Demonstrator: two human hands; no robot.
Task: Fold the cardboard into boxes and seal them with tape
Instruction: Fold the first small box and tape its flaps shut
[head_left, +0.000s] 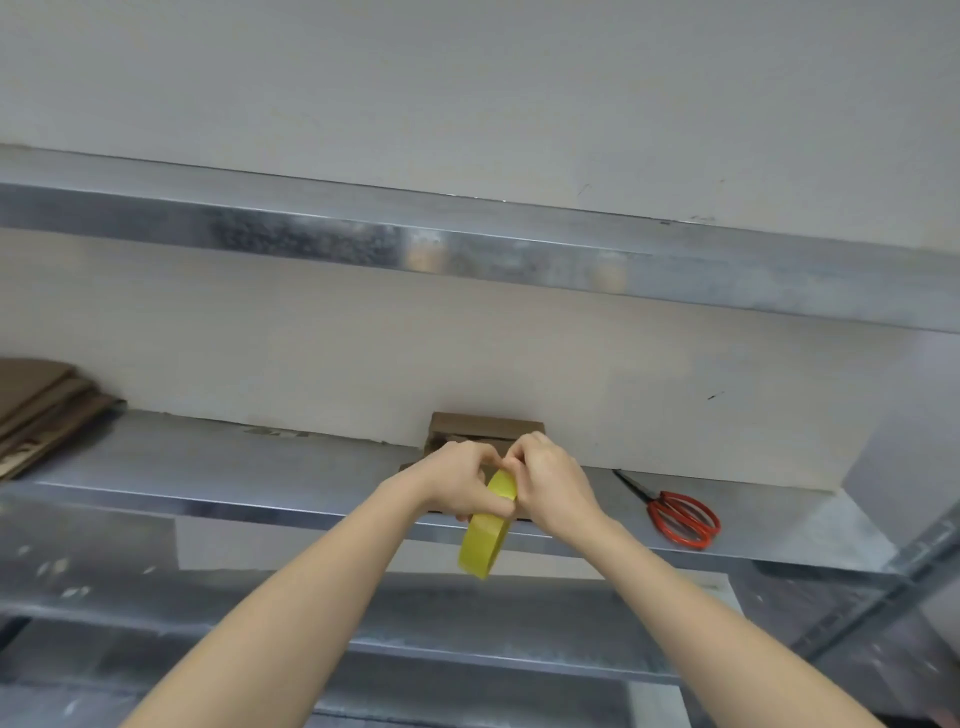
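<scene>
Centrally, two bare forearms rise from the lower frame corners and converge at the front lip of a galvanised steel shelf (234, 457) with a dull, mottled surface. The left hand (457, 488) is curled round the upper part of the yellow tape roll (485, 540) and grips it from the left. The right hand (550, 483) is bent at the wrist, its fingers curled tight and pinching at the roll's top rim. The fingertips of both hands meet above the roll and sit behind the knuckles, so it cannot be told whether a free tape end is lifted. The roll is held on edge in the air; its smooth, glossy lower half hangs below the hands and overlaps the shelf lip.

A brown cardboard box (483, 426) stands on the shelf against the cream wall (311, 338), directly behind the hands. Only its upper edge and flaps show. A stack of flat brown cardboard sheets (41, 410) lies at the shelf's left end, cut off by the frame. Red-handled scissors (680, 514) lie flat on the shelf, right of the right hand, blades closed.
</scene>
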